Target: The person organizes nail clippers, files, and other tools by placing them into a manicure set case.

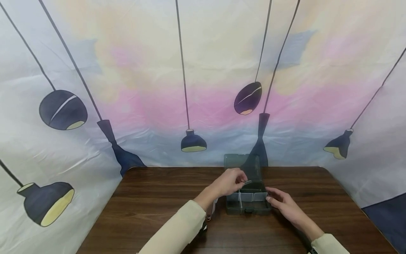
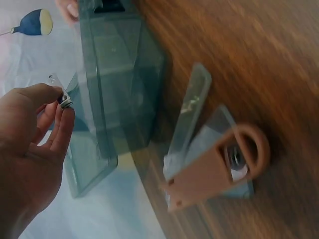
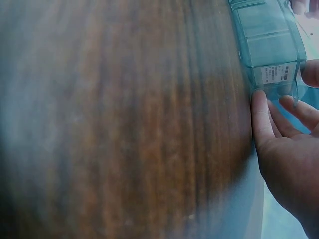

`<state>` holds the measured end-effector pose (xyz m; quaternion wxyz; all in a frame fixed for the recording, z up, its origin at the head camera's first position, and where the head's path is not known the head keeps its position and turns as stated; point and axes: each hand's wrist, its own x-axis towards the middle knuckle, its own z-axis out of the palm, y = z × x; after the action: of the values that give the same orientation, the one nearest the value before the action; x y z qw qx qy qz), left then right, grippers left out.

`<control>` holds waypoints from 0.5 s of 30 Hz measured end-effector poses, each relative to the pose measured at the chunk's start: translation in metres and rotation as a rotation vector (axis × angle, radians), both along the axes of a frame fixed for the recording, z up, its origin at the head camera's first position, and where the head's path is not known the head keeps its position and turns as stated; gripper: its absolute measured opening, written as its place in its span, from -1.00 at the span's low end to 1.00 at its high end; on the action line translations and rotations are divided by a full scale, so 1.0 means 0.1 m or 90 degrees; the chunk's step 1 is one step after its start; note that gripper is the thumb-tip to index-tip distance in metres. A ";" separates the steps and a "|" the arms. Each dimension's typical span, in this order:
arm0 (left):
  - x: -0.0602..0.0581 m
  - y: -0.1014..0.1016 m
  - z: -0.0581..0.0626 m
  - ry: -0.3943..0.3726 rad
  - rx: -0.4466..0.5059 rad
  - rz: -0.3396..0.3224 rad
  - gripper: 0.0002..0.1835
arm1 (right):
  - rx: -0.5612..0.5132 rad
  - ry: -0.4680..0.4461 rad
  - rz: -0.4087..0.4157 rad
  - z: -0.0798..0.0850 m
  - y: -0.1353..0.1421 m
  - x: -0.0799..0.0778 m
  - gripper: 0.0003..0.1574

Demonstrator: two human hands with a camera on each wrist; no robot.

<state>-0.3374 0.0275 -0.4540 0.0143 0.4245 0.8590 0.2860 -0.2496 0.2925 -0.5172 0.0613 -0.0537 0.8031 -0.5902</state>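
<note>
A translucent green divided box (image 1: 233, 208) stands on the table with its lid (image 1: 242, 165) raised at the back. Above its compartments, my left hand (image 1: 229, 181) pinches a small metal nail clipper (image 2: 61, 92) between thumb and fingertips. Against the box's right end rests my right hand (image 1: 287, 206), its fingers fairly straight and touching the wall. A white printed label (image 3: 275, 73) sits on that end, just above the fingertips in the right wrist view. Pale dividers (image 1: 253, 197) cross the inside of the box.
Left of the box lies a brown plastic piece (image 2: 209, 169) with a looped end, beside clear plastic strips (image 2: 192, 107). Its kind is unclear. The dark wooden table (image 1: 152, 197) ends at a cloth backdrop (image 1: 152, 88) printed with hanging lamps.
</note>
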 end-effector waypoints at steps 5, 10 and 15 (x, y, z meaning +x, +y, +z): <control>0.01 0.13 -0.08 0.021 -0.025 0.008 -0.89 | -0.008 0.001 -0.002 -0.01 -0.01 0.01 -0.26; 0.02 0.17 -0.11 0.031 -0.025 0.017 -0.88 | -0.009 0.000 -0.007 -0.01 0.00 0.02 -0.27; 0.03 0.09 -0.07 0.014 -0.007 0.016 -0.84 | 0.000 -0.002 -0.003 -0.01 0.02 0.00 -0.25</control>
<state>-0.3345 0.0361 -0.4605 0.0034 0.4165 0.8660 0.2767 -0.2494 0.2941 -0.5179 0.0613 -0.0509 0.8033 -0.5902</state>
